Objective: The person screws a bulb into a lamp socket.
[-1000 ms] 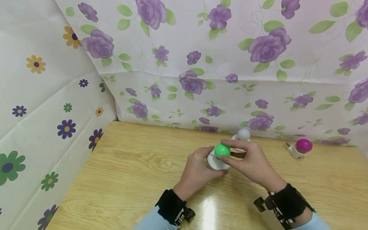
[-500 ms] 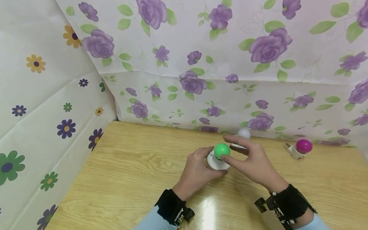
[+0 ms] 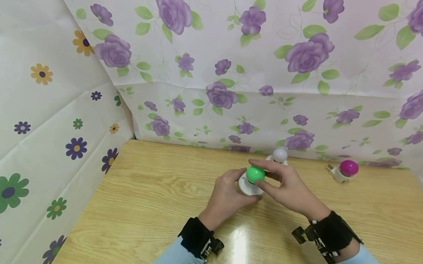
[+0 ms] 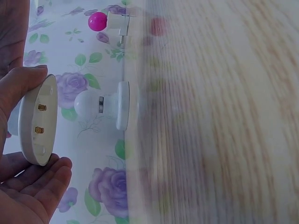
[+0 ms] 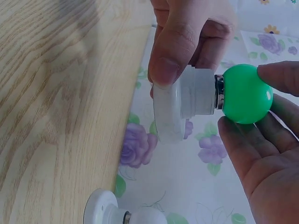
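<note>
My left hand (image 3: 225, 195) grips a round white lamp holder (image 3: 246, 186) by its rim, thumb on one side and fingers on the other. Screwed into that holder is a green light bulb (image 3: 255, 174), its metal thread showing as a thin band in the right wrist view. The fingertips of my right hand (image 3: 291, 187) pinch the bulb from opposite sides. Raised off the table, the holder (image 4: 39, 121) turns its hollow underside to the left wrist view, with two brass screws inside.
Behind my right hand, a white bulb (image 3: 280, 154) stands in a similar round holder near the table's back edge. Farther right lies a magenta bulb (image 3: 349, 168) in a white plug-in socket (image 3: 339, 174). Flower-patterned sheets (image 3: 201, 66) hang behind and at the left of the wooden table (image 3: 149, 185).
Half a second ago my right fingers were spread away from the green bulb, with the thumb close to it; they have closed round it again. My left hand keeps the holder in place.
</note>
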`<move>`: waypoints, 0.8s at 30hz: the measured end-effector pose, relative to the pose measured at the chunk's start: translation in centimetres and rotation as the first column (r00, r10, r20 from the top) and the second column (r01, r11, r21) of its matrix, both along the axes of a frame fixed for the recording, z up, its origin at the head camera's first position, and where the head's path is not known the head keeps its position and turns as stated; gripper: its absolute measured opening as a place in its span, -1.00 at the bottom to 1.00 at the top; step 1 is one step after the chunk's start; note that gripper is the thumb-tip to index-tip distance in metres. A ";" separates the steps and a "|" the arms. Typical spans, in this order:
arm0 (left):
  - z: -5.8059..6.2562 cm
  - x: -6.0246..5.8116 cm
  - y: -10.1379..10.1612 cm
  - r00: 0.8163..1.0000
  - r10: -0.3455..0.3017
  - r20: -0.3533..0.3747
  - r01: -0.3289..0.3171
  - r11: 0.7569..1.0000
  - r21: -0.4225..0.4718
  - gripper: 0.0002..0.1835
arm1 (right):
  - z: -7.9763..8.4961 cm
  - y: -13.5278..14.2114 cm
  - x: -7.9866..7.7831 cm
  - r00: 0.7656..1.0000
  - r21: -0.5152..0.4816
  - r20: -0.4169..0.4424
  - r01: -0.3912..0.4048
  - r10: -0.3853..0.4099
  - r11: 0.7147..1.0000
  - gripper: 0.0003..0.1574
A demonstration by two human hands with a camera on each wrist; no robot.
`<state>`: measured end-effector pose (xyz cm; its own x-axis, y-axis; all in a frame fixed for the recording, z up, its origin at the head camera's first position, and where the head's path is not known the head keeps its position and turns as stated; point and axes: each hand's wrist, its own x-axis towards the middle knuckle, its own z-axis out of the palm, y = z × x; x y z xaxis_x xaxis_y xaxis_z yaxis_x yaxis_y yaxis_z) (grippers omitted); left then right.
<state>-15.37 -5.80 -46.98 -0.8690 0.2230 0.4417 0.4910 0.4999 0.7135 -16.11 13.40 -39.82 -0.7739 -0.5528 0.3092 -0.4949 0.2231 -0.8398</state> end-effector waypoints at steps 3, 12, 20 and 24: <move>0.0 0.0 0.0 1.000 0.000 0.001 0.000 1.000 -0.001 -0.36 | -0.5 0.2 -0.3 1.000 0.004 -0.005 0.017 -0.017 1.000 -0.44; -0.1 0.0 0.1 1.000 -0.010 0.000 0.010 1.000 0.003 -0.36 | -0.8 0.1 -0.3 0.995 0.001 -0.029 0.094 -0.094 0.996 -0.49; -0.1 -0.1 0.2 1.000 -0.017 0.002 0.017 1.000 0.005 -0.36 | 0.5 -0.7 0.6 0.982 -0.051 -0.050 0.179 -0.182 0.983 -0.52; -0.1 -0.1 0.2 1.000 -0.009 0.003 0.009 1.000 0.000 -0.34 | 1.6 -1.1 1.2 0.980 -0.054 -0.078 0.178 -0.182 0.982 -0.51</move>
